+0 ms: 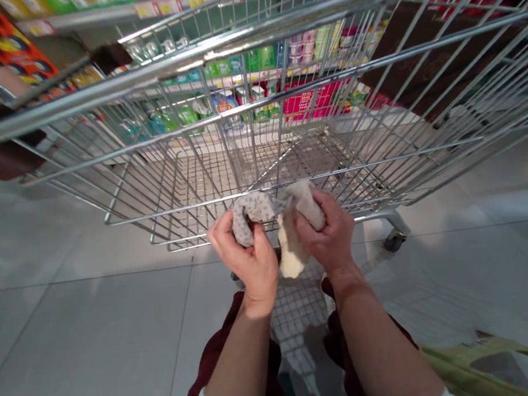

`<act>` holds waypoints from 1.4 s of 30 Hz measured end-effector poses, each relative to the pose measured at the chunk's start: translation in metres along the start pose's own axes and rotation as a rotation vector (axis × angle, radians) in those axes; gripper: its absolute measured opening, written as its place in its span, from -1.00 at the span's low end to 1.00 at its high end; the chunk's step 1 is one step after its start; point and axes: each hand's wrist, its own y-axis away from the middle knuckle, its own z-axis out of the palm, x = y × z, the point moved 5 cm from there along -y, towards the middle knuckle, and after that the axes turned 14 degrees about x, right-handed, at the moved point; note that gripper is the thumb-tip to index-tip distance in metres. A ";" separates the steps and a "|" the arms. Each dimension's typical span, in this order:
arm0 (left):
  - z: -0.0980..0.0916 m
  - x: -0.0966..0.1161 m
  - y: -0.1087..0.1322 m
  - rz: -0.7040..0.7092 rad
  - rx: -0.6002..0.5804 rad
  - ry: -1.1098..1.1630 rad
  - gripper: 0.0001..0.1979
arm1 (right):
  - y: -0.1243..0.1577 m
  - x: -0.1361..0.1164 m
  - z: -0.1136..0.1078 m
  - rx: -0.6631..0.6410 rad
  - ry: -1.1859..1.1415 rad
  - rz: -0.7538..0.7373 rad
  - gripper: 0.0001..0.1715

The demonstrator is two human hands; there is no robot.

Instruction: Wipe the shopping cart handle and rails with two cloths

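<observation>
A metal wire shopping cart [253,127] stands side-on in front of me. Against its lower side rail, my left hand [247,253] is closed around one end of a speckled grey cloth [259,206]. My right hand [326,227] grips the bunched other part, and a cream section hangs down between the two hands. The cloth is twisted in the middle, at about the height of a lower rail of the basket. Whether it touches the wire I cannot tell.
Behind the cart, shelves [83,20] carry several rows of bottles and packs. A brown panel [432,60] is fixed to the cart's right end. One caster wheel [394,241] shows below. A yellow-green bag [462,367] lies at lower right, on grey floor tiles [94,356].
</observation>
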 end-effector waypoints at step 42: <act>0.021 -0.028 0.001 -0.093 -0.493 -0.130 -0.82 | 0.023 0.002 0.032 -0.436 -0.042 0.044 -0.51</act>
